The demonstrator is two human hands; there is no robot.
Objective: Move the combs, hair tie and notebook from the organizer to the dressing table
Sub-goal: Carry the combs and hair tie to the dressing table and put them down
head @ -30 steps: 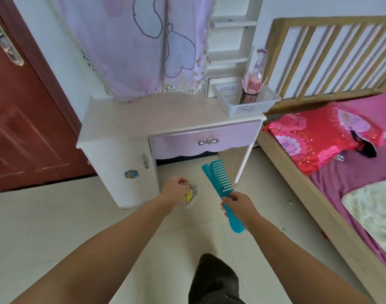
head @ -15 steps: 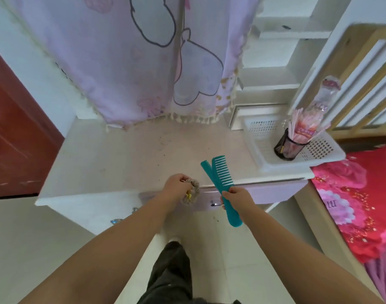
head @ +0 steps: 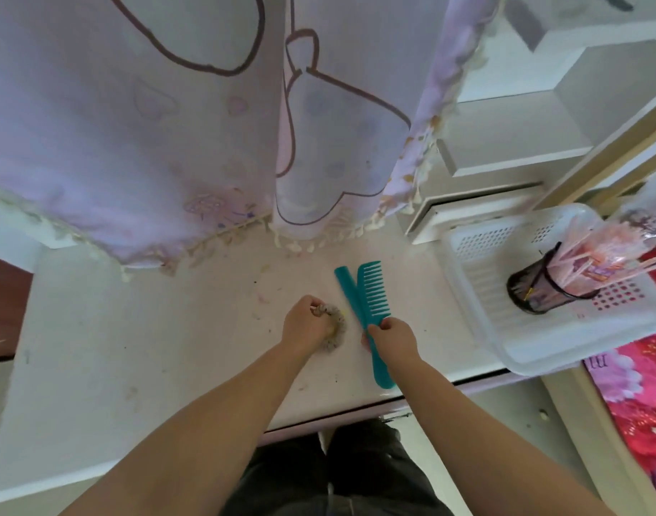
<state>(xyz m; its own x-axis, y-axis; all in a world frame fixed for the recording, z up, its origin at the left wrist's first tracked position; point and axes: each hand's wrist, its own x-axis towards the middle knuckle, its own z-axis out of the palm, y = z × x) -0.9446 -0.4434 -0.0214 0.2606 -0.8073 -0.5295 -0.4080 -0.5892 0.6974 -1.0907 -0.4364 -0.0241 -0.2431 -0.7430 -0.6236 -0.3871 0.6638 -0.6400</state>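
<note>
Two teal combs lie crossed over the white dressing table, and my right hand grips them by their handles near the table's front middle. Just left of them my left hand is closed on a beige hair tie, which rests on or just above the tabletop. A white perforated basket organizer sits at the table's right end. No notebook is in view.
Inside the basket stands a black mesh cup holding pink wrapped sticks. A lilac curtain hangs over the back of the table. White shelves rise at the back right. A bed with a red floral cover lies to the right.
I have stepped up to the dressing table. Both hands moved from in front of its drawer to over its top, carrying the combs and the hair tie down toward the surface.
</note>
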